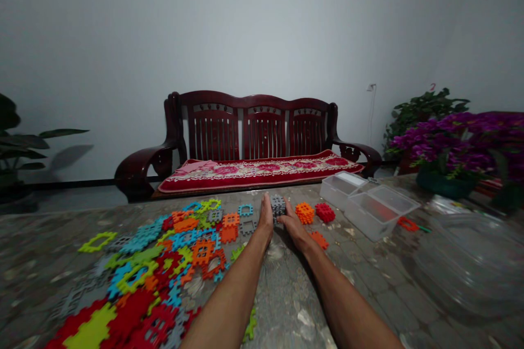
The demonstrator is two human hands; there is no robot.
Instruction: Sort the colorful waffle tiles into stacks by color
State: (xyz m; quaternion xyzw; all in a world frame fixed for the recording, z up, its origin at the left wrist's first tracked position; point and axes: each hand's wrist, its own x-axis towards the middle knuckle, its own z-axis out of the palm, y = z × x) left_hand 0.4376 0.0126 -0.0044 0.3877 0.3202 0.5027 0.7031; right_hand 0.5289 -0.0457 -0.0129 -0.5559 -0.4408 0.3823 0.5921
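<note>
The left hand (266,217) and right hand (291,223) grip a gray tile stack (278,205) between them from either side, the stack just ahead of both hands, its long axis apparently pointing away.

Nothing here can be read — no words, labels, brands, numbers or signs show legibly on anything in view.
</note>
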